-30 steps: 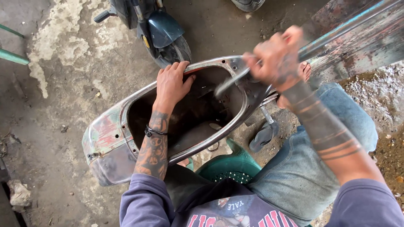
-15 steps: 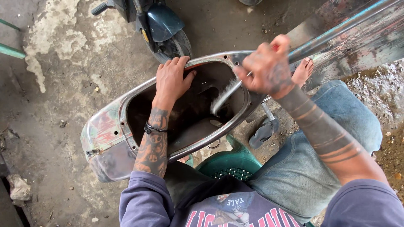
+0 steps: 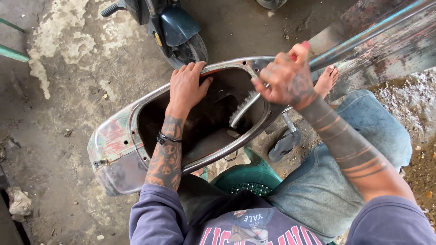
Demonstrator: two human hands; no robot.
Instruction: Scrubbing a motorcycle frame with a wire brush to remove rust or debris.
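Scooter body shell [image 3: 118, 149], worn paint and bare metal, lies across my lap above the green plastic stool [image 3: 247, 174], open cavity facing up. My left hand [image 3: 186, 86] rests on the shell's far rim, fingers curled over the edge, gripping it. My right hand [image 3: 286, 81] is closed in a fist round the handle of a wire brush [image 3: 243, 109]; the bristle end sits inside the shell's cavity, against the inner wall near the rim's right end. A parked scooter's front wheel [image 3: 184, 45] stands just beyond the shell's far side. A grey sandal [image 3: 284, 145] lies on the concrete floor [image 3: 68, 81] just right of the shell.
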